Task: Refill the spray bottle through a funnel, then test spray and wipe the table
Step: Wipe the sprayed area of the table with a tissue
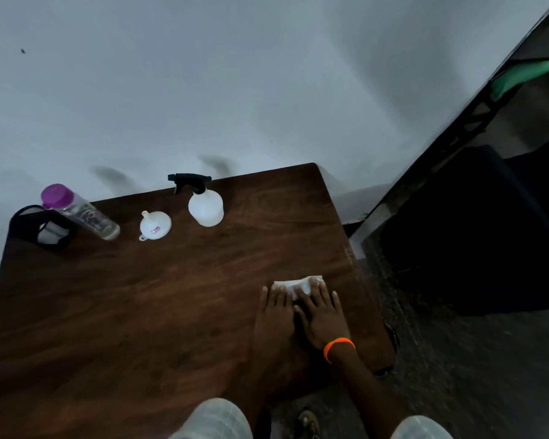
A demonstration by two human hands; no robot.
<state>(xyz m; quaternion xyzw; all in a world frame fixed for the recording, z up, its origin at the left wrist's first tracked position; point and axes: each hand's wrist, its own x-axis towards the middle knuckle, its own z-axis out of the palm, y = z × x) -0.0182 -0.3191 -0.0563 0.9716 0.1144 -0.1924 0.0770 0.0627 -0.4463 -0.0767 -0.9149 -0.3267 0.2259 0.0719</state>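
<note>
A white spray bottle [206,208] with a black trigger head stands near the far edge of the brown wooden table [140,312]. To its left a white funnel [154,224] lies mouth down. A clear water bottle [83,213] with a purple cap leans at the far left. Near the table's right edge a white cloth [293,283] lies flat. My left hand [274,315] and my right hand [322,312] press on it side by side with straight fingers. An orange band circles my right wrist.
A black holder [40,229] with something white inside sits at the far left corner, behind the water bottle. A white wall rises behind the table. Dark floor and dark furniture lie to the right. My knees show at the bottom edge.
</note>
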